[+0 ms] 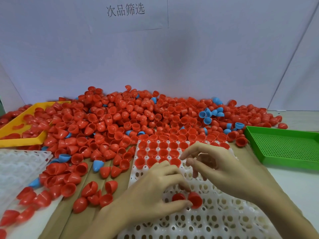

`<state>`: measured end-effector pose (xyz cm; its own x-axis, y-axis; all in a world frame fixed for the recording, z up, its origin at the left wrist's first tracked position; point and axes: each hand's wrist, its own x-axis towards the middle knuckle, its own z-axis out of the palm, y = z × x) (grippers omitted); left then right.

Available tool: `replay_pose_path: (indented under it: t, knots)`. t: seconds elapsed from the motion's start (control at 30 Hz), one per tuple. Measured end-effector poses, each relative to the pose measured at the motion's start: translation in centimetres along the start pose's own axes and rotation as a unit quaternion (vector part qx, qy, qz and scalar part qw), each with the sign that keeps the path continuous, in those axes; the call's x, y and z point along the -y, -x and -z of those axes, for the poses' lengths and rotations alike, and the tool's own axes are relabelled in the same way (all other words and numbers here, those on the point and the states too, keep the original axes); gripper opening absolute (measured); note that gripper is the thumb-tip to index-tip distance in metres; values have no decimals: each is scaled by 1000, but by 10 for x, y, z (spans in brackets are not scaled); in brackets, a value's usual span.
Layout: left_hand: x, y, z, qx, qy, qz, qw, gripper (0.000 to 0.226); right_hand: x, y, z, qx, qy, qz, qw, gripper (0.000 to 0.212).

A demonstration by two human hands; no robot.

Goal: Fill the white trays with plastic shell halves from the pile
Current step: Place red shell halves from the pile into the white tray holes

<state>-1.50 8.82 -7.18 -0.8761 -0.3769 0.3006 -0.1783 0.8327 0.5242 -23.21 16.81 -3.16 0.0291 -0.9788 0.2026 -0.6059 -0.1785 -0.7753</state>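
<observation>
left hand (155, 192): over the near-middle of the white tray, fingers curled, holding 2 red shell halves (187, 199) between fingertips and thumb, just above the tray cells
right hand (219, 167): above the tray's right-centre, fingers loosely bent and spread, thumb near index tip; holds nothing I can make out
white tray (215, 219): 1 in work, front centre on the surface; far rows filled with red halves open side up, 3 rows visible left of the hands, near rows bare; exact filled count hidden by the hands
second white tray (19, 168): 1, at left edge, blurred; its cells look unfilled, red halves lie against its near edge
pile (138, 116): red shell halves heaped across the back of the surface against the white backdrop, too many to count; it touches the far edge of the working tray
blue shell halves (207, 114): minority, scattered in the pile; one cluster of roughly 6 right of centre, singles elsewhere, 2 loose near the left tray
yellow tray (20, 140): 1, back left, partly buried by the pile, red halves inside
green tray (284, 147): 1, perforated, right side, just beside the pile's right fringe
paper sign (126, 10): 1, on the backdrop, four printed characters
</observation>
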Motion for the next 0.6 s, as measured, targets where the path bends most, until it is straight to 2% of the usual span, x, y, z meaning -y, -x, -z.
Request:
replay_pose_path:
  t: [0.13,0.2,0.3,0.37,0.43,0.47,0.53,0.6]
  knots:
    - [-3,-1,3,-36,80,20,996,9,-2,1,0,25,3,8,1000,14]
    - [-2,0,8,-7,113,34,993,12,-1,1,3,34,0,6,999,12]
    - [2,3,13,71,41,35,996,28,1,2,11,121,17,3,992,6]
    - [3,4,14,83,17,33,996,32,1,4,15,184,41,-14,982,23]
    - [3,3,14,68,34,34,997,29,0,6,18,220,86,-24,971,40]
    - [2,2,14,52,54,37,996,28,-1,8,18,229,103,-17,968,42]
    - [3,1,17,3,109,51,993,29,1,9,19,225,106,5,969,34]
    - [4,1,22,-57,146,61,986,38,5,7,17,179,70,27,981,22]
